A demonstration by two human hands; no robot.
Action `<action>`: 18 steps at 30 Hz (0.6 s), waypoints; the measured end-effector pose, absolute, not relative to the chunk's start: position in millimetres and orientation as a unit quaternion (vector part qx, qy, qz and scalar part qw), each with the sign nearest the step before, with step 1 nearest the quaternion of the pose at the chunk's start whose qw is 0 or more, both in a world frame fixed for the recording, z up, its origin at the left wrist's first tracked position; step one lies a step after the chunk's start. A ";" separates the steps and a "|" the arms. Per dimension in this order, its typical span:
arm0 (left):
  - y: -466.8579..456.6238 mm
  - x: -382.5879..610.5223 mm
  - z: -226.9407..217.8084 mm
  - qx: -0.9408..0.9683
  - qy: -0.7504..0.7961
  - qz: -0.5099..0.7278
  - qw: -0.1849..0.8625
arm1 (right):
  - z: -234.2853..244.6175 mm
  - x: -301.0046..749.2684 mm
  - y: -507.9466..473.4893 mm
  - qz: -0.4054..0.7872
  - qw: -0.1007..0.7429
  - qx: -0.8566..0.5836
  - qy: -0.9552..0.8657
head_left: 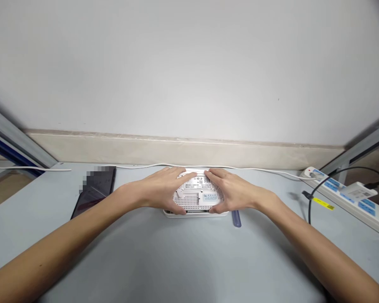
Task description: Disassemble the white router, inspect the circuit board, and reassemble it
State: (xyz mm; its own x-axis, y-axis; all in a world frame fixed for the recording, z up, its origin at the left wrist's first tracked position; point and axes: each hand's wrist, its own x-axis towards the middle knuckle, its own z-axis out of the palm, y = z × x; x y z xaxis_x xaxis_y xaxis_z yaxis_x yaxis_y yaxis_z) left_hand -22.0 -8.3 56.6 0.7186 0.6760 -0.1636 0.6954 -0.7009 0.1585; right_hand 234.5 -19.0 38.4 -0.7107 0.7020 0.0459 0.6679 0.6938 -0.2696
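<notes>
A white router lies on the table in front of me, its underside up, showing printed labels and many small vent holes. A narrow dark gap runs along its near edge, between the perforated cover and the white rim below. My left hand grips the router's left side, with the thumb at the near edge and the fingers at the far edge. On the right side, my right hand holds it the same way. Close to the right hand lies a translucent blue strip-shaped tool, partly hidden under that hand.
A dark phone or tablet lies at the left, partly pixelated. To the right is a white power strip with a white adapter and a black cable bearing a yellow tag. A white cable runs along the wall.
</notes>
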 end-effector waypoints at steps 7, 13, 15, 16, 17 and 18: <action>-11.4 -23.7 52.5 0.921 0.373 -0.051 0.101 | 37.6 230.4 -24.1 0.117 0.049 -0.377 -0.918; -13.6 -21.8 50.9 0.919 0.378 -0.053 0.100 | 36.8 231.0 -25.1 0.118 0.056 -0.375 -0.918; -13.3 -21.7 50.7 0.918 0.379 -0.051 0.110 | 37.1 231.5 -25.3 0.120 0.056 -0.373 -0.918; -12.5 -21.6 50.7 0.917 0.379 -0.050 0.113 | 37.1 231.8 -24.9 0.122 0.055 -0.371 -0.919; -11.1 -21.5 50.6 0.917 0.378 -0.050 0.116 | 37.0 232.3 -23.7 0.123 0.053 -0.369 -0.920; -9.0 -21.3 50.5 0.918 0.377 -0.049 0.117 | 36.5 233.0 -21.8 0.125 0.052 -0.369 -0.919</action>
